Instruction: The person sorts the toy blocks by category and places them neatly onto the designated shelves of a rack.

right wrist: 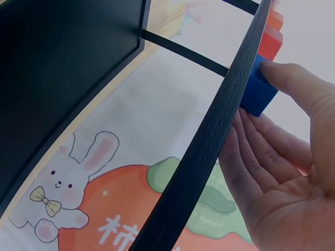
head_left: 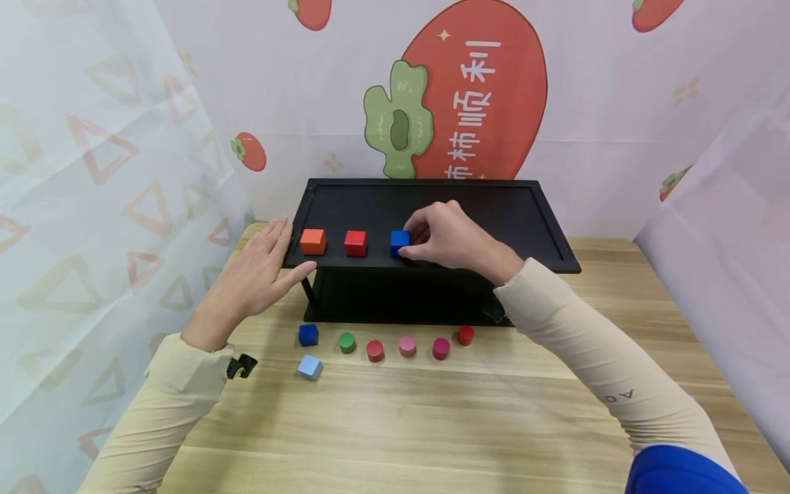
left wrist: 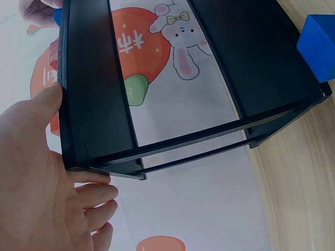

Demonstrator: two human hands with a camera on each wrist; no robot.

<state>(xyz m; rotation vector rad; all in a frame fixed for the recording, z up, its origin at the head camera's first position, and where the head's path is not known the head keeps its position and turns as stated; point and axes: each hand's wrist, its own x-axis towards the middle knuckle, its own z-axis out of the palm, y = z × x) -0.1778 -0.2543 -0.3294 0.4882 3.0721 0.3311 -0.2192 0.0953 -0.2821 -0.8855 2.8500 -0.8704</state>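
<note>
My right hand (head_left: 453,237) pinches a blue cube (head_left: 399,243) between thumb and fingertips at the front of a black rack's upper shelf (head_left: 481,206). In the right wrist view, the thumb lies on the blue cube (right wrist: 260,86) and the fingers reach behind it. To its left on the same shelf sit a red cube (head_left: 355,243) and an orange cube (head_left: 313,241), apart from each other. My left hand (head_left: 253,274) rests against the shelf's left end, fingers extended along the side and thumb at the front edge. The left wrist view shows that hand (left wrist: 47,172) touching the corner.
On the wooden table (head_left: 395,425) before the rack lie another blue cube (head_left: 308,335), a light blue cube (head_left: 310,367), a green disc (head_left: 347,342) and several red and pink discs (head_left: 407,345). The rack's lower shelf (head_left: 395,298) is below. Printed cloth (head_left: 296,82) hangs behind.
</note>
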